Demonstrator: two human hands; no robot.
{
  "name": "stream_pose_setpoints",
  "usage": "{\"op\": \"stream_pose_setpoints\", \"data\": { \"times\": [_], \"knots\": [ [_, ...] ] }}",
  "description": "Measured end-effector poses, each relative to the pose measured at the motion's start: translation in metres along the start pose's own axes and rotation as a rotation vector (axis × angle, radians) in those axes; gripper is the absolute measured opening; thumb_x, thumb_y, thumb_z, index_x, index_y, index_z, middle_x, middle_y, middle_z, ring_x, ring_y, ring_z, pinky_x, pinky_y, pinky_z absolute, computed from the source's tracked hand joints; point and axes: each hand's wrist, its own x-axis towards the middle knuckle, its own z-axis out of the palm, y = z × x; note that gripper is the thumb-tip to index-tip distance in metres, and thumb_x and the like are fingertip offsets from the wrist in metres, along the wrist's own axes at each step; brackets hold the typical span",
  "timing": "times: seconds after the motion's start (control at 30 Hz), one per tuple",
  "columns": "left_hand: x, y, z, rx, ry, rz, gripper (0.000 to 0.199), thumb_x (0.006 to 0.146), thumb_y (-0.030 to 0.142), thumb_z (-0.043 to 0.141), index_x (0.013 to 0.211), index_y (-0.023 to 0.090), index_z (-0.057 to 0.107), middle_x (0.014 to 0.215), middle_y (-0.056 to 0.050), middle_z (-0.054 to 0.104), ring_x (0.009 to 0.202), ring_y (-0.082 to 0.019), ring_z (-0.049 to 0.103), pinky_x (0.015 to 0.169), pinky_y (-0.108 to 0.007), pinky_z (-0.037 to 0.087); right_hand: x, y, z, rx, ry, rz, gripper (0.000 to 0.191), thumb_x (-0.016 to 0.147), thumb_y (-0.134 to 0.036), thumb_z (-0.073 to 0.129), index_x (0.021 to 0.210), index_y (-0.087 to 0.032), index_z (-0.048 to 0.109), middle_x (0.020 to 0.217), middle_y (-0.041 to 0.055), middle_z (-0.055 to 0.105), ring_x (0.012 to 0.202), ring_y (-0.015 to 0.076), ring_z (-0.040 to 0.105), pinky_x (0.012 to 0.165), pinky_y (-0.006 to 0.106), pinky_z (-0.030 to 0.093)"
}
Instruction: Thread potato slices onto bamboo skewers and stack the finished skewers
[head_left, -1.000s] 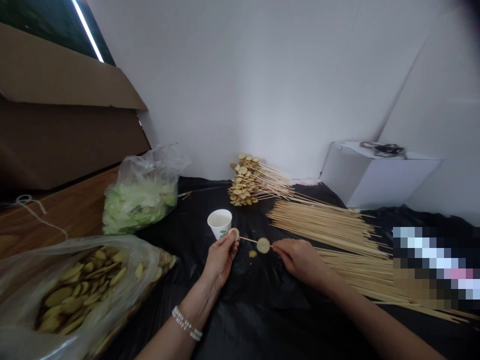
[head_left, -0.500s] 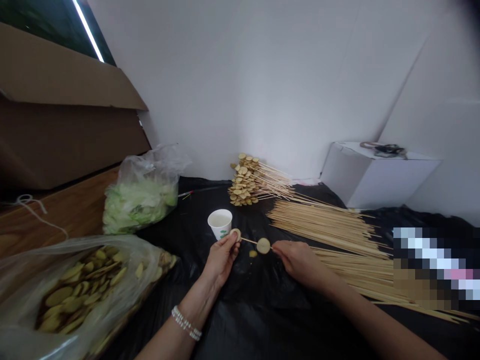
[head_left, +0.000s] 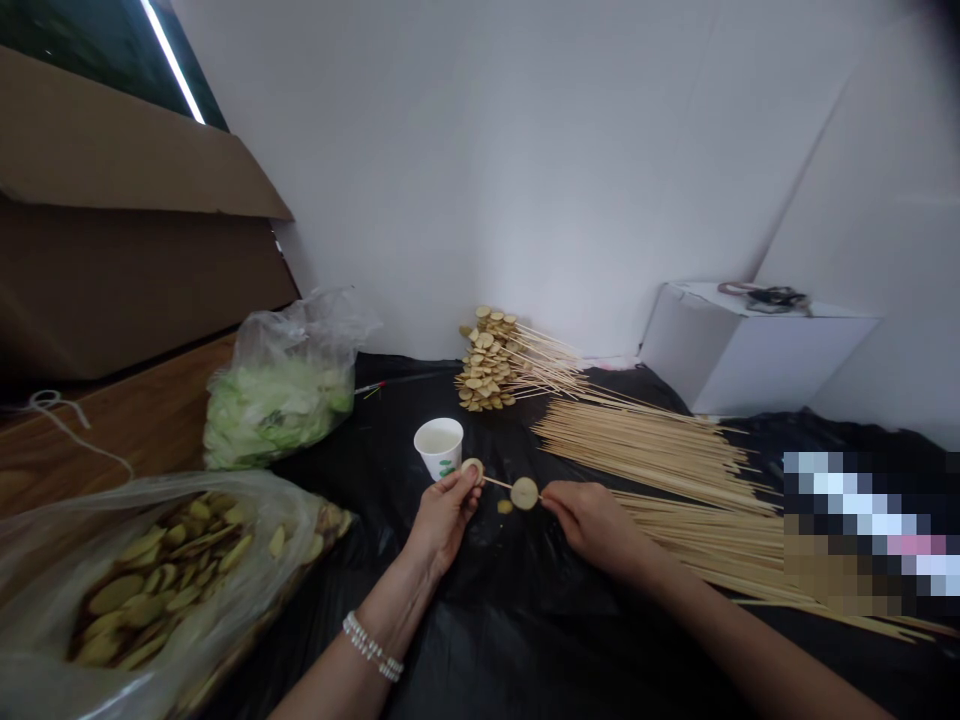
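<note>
Between the thumb and fingers of my left hand (head_left: 442, 518) is a round, pale potato slice (head_left: 473, 467), at the left end of a thin wooden skewer (head_left: 496, 483). My right hand (head_left: 596, 522) is closed on the skewer's other side, its fingertips just right of a second potato slice (head_left: 524, 493) threaded on the stick. The rest of the skewer is hidden by the right hand. A white paper cup (head_left: 438, 440) stands right behind my left hand. Below the skewer, a small yellowish scrap (head_left: 505, 507) lies on the black plastic sheet (head_left: 495, 640).
On the left are an open bag of potato slices (head_left: 157, 590) and a clear bag of pale green vegetable (head_left: 277, 405). Finished potato skewers (head_left: 487, 360) are piled by the wall. Bare skewers (head_left: 652, 450) lie at right, near a white box (head_left: 757, 350). A cardboard box (head_left: 135, 280) is far left.
Both hands keep almost the same pose and hold. The view has shifted very slightly, and the two slices on the skewer sit nearly where they were.
</note>
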Motion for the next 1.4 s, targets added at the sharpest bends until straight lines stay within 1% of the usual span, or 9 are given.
{"op": "stream_pose_setpoints", "data": {
  "times": [0.17,0.33,0.43,0.5,0.67,0.8,0.97,1.2,1.4],
  "knots": [
    [-0.0001,-0.0005,-0.0011,0.023,-0.009,-0.006,0.016,0.064,0.017,0.081,0.073,0.007,0.072,0.065,-0.003,0.065,0.051,-0.003,0.055,0.046,-0.009,0.045,0.0005,0.0020,0.0039,0.097,0.026,0.006,0.027,0.094,-0.022,0.039,0.077,-0.019,0.060,0.074,0.0029,0.064,0.070,0.0155,0.058,0.065,0.025,0.035],
    [-0.0030,0.0002,0.0030,0.004,0.004,-0.023,0.007,0.077,0.013,0.070,0.077,0.007,0.072,0.067,-0.005,0.065,0.051,-0.004,0.056,0.048,-0.010,0.047,0.0030,0.0049,0.0029,0.207,-0.002,0.022,0.024,0.093,-0.023,0.043,0.079,-0.019,0.062,0.073,0.0012,0.065,0.068,0.0146,0.058,0.064,0.024,0.036],
    [-0.0036,0.0002,0.0049,-0.034,0.030,-0.014,0.015,0.086,0.018,0.060,0.082,0.008,0.071,0.070,-0.007,0.067,0.054,-0.006,0.059,0.050,-0.013,0.050,0.0036,0.0056,0.0017,0.176,0.013,0.027,0.026,0.094,-0.025,0.042,0.080,-0.019,0.063,0.075,0.0024,0.065,0.071,0.0160,0.059,0.066,0.025,0.037],
    [-0.0031,0.0001,0.0055,-0.048,0.058,0.017,0.017,0.088,0.016,0.057,0.082,0.008,0.071,0.069,-0.007,0.067,0.055,-0.007,0.060,0.051,-0.014,0.051,0.0033,0.0049,0.0007,0.162,0.011,0.026,0.026,0.094,-0.026,0.041,0.082,-0.019,0.063,0.077,0.0028,0.066,0.074,0.0166,0.060,0.068,0.025,0.037],
    [-0.0021,0.0004,0.0066,-0.044,0.119,0.079,0.015,0.085,0.009,0.059,0.075,0.007,0.070,0.068,-0.006,0.066,0.056,-0.007,0.060,0.053,-0.013,0.053,0.0027,0.0031,-0.0041,0.160,-0.002,0.009,0.024,0.094,-0.023,0.041,0.082,-0.019,0.063,0.079,0.0025,0.066,0.073,0.0154,0.059,0.068,0.024,0.037],
    [-0.0028,-0.0003,0.0071,-0.030,0.109,0.083,0.010,0.081,0.010,0.065,0.073,0.007,0.071,0.068,-0.006,0.067,0.056,-0.007,0.060,0.052,-0.013,0.052,0.0023,0.0051,-0.0047,0.115,0.019,0.013,0.025,0.092,-0.020,0.043,0.073,-0.019,0.059,0.072,0.0021,0.064,0.066,0.0147,0.055,0.062,0.025,0.035],
    [-0.0018,-0.0019,0.0062,-0.010,0.103,0.086,0.006,0.076,0.013,0.071,0.073,0.008,0.072,0.068,-0.007,0.068,0.056,-0.007,0.060,0.054,-0.014,0.052,0.0018,0.0060,-0.0001,0.069,0.052,0.012,0.026,0.092,-0.020,0.041,0.074,-0.019,0.059,0.074,0.0035,0.063,0.070,0.0159,0.056,0.065,0.026,0.035],
    [-0.0002,-0.0042,0.0025,0.012,0.071,0.097,0.014,0.067,0.020,0.079,0.072,0.008,0.073,0.066,-0.005,0.067,0.055,-0.006,0.059,0.053,-0.013,0.050,0.0016,0.0002,-0.0030,0.102,-0.035,0.033,0.026,0.092,-0.020,0.041,0.072,-0.019,0.057,0.070,0.0019,0.063,0.065,0.0144,0.055,0.062,0.024,0.034],
    [0.0010,-0.0071,0.0012,0.013,0.068,0.109,0.017,0.065,0.021,0.080,0.071,0.007,0.074,0.064,-0.006,0.068,0.054,-0.006,0.058,0.055,-0.013,0.050,0.0004,-0.0001,0.0007,0.027,0.044,0.028,0.024,0.092,-0.018,0.040,0.074,-0.018,0.056,0.073,0.0037,0.061,0.071,0.0162,0.056,0.065,0.026,0.034]
  ]
}}
